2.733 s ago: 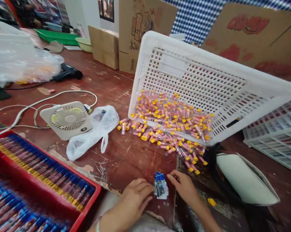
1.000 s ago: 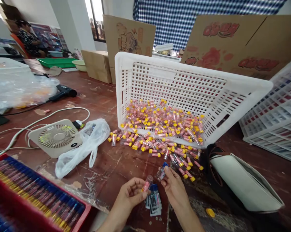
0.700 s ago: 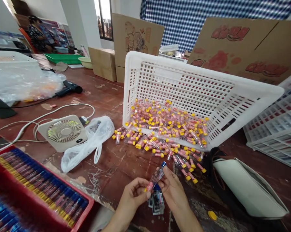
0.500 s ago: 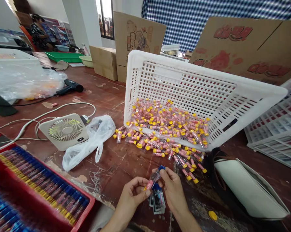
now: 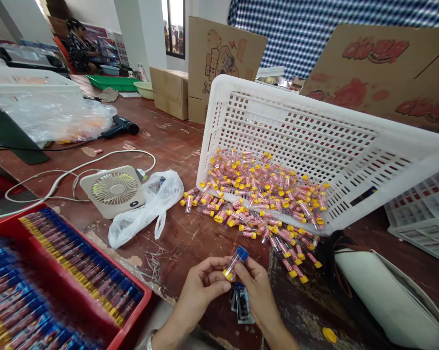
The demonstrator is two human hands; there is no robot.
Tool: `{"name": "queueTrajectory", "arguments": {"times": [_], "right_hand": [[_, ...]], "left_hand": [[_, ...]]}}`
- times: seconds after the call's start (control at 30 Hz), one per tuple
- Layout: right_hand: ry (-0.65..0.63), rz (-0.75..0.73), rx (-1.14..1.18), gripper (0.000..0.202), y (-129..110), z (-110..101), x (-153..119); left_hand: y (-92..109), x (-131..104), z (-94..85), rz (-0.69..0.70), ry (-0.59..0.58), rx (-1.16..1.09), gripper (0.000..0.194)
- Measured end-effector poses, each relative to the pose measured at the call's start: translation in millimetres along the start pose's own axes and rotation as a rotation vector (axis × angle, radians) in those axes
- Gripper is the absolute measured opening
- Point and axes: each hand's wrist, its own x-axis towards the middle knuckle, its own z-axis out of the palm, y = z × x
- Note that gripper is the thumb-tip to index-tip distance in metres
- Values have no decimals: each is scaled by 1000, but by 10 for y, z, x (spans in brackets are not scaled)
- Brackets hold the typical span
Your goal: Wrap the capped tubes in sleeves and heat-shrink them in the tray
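A small clear tube [image 5: 235, 264] with a blue end, a yellow end and a pink label inside is held tilted between both hands. My left hand [image 5: 201, 289] is closed about its lower yellow end, with fingers behind it. My right hand [image 5: 257, 287] grips its side below the blue end with thumb and fingers. Under the hands lies a small stack of dark printed flat packets [image 5: 243, 306], partly hidden. Just beyond, a heap of yellow-capped tubes [image 5: 263, 194] spills from a tipped white basket [image 5: 314, 109] onto the table.
A red tray [image 5: 141, 306] with rows of blue-and-yellow-ended tubes stands at lower left. Nearby are a fan [image 5: 113, 192], a plastic bag [image 5: 146, 209] and a hair dryer [image 5: 120, 126]. A pale bag [image 5: 383, 291] and a loose yellow cap [image 5: 329, 335] lie right. A person [image 5: 79, 46] sits far back.
The tube has turned more upright and its blue end now shows fully as my right fingers moved down its side. The whole view has swung left, showing more of the red tray.
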Motion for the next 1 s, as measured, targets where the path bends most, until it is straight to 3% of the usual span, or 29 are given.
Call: {"name": "queueTrajectory", "arguments": {"times": [0.23,0.43,0.7,0.8,0.9,1.0], "right_hand": [[-16,35,77,30,10,138,-14],[-16,41,87,30,50,189,6],[-12,39,68,31,98,209,11],[8,29,32,32,85,202,41],[33,43,-57,39,70,197,5],[42,56,-242,49,105,251,-63]], "left_hand": [[4,9,3,0,244,3,33],[8,19,14,27,320,-15,31],[-24,34,-2,33,344,-30,30],[-5,41,-27,35,300,-51,30],[41,-48,-20,49,209,-113,31],[100,-214,-36,87,211,-176,31]]}}
